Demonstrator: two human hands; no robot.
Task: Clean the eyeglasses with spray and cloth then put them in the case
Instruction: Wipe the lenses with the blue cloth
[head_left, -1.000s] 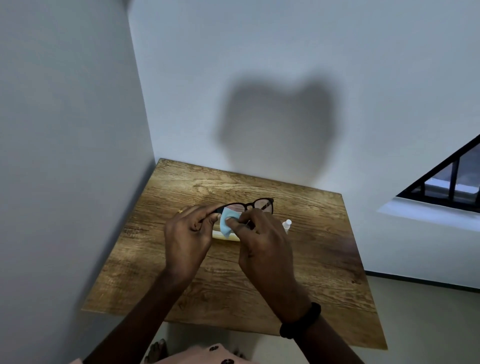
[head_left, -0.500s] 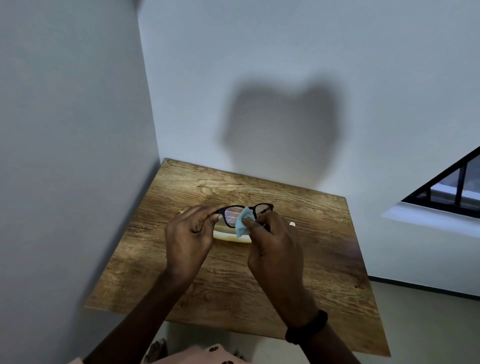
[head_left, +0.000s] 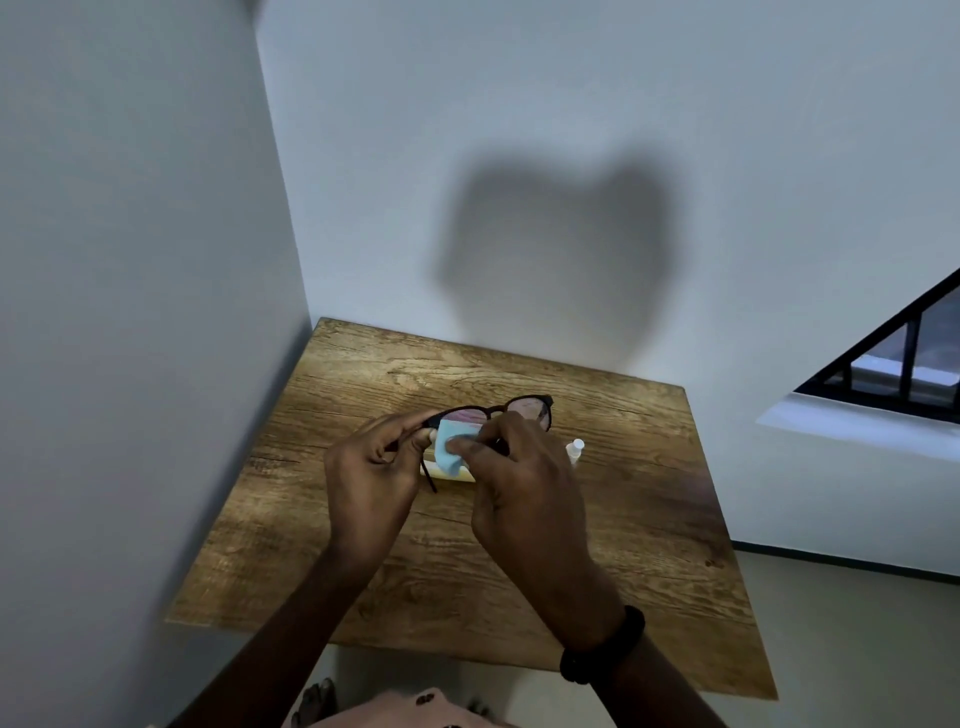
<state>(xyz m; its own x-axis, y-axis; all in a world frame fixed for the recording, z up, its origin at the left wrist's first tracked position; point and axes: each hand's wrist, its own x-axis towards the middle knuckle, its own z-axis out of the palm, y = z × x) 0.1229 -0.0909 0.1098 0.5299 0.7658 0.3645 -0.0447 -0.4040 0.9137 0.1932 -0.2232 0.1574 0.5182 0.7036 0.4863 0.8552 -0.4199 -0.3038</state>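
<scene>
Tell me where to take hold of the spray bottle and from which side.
Take the spray bottle round its neck just under the white cap, coming from the right. It seems to stand upright, and the right hand, pinching the cloth, hides its left side and lower body.

No text readable anywhere, bottle (head_left: 575, 451) too small and blurred for any label, case (head_left: 466, 477) plain where visible, glasses (head_left: 527, 411) and cloth (head_left: 449, 452) without legible marks

left hand (head_left: 371, 467): fingers curled, pinching eyeglasses (head_left: 527, 413) | right hand (head_left: 524, 493): thumb and fingers pinching cloth (head_left: 448, 460)
</scene>
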